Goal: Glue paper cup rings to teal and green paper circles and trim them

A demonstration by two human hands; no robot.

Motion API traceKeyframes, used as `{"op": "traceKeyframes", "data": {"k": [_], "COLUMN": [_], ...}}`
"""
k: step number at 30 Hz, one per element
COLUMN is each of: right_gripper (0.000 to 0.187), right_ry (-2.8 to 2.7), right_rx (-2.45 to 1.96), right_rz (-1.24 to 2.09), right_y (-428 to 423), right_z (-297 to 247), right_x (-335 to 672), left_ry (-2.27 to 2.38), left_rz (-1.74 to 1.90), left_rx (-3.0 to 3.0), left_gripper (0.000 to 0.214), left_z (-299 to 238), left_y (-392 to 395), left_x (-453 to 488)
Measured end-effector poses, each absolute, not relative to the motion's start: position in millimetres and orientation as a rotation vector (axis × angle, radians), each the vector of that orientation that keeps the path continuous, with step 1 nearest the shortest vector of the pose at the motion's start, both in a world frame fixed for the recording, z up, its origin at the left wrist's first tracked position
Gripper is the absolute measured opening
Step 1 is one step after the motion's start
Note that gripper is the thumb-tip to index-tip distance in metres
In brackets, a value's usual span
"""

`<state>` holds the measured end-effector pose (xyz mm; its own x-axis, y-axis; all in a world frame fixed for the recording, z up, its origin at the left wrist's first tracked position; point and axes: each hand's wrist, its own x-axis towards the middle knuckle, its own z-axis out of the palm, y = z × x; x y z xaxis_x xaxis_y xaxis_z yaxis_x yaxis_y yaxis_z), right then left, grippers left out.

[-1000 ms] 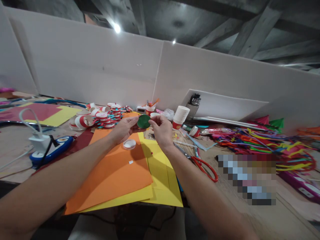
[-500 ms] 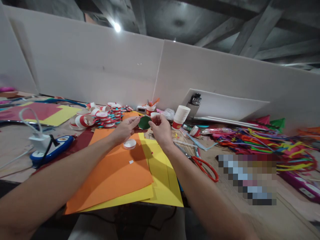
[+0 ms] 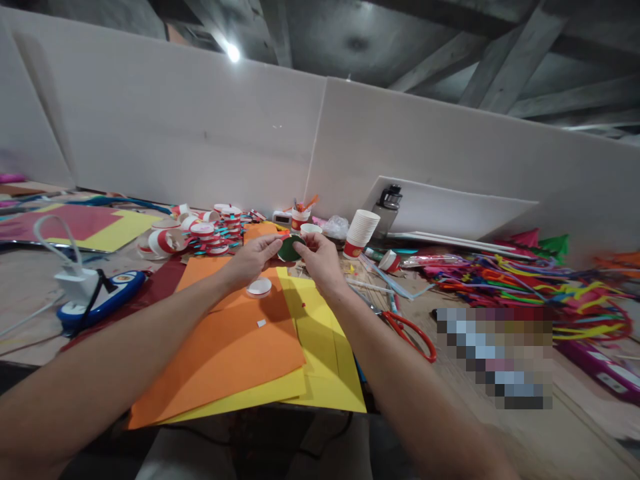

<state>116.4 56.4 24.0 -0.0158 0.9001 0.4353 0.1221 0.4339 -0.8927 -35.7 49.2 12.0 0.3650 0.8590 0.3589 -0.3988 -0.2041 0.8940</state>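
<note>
The dark-green, thin round disc [image 3: 290, 249] lies between both hands—left hand [image 3: 256, 259] pinching its left edge, right hand [image 3: 323, 263] its right, neither clearly nearer—near the flat orange paper sheet's [image 3: 240, 353] far end.

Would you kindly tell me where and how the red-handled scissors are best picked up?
Probably by the red loops, coming from the near right: they point that way and lie uncovered, while the blades run forward and left, away from the person.
</note>
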Motion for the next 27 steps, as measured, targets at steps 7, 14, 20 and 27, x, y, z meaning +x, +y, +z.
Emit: {"op": "traceKeyframes", "data": {"k": [7, 14, 20, 27], "right_gripper": [0.025, 0.022, 0.021, 0.013], "right_ry": [-1.694, -1.926, -2.027, -2.174], "right_rx": [-0.997, -0.994, -0.922, -0.853], "right_rz": [0.280, -0.174, -0.245, -0.378], "right_y": [45.0, 40.1, 37.2, 33.5], "right_z": [33.0, 36.6, 38.9, 40.8], "right_x": [121.2, 126.1, 124.4, 124.2], "left_ry": [0.535, 0.509, 0.377, 0.407], "left_rz": [1.199, 1.142, 1.054, 1.113], "left_rx": [1.260, 1.133, 0.965, 0.932], "left_gripper": [0.028, 0.022, 0.025, 0.026], "left_z": [18.3, 20.0, 16.0, 16.2], "left_y": [43.2, 39.8, 45.0, 47.2], "left_x": [-34.2, -38.2, -38.2, -36.4]}}
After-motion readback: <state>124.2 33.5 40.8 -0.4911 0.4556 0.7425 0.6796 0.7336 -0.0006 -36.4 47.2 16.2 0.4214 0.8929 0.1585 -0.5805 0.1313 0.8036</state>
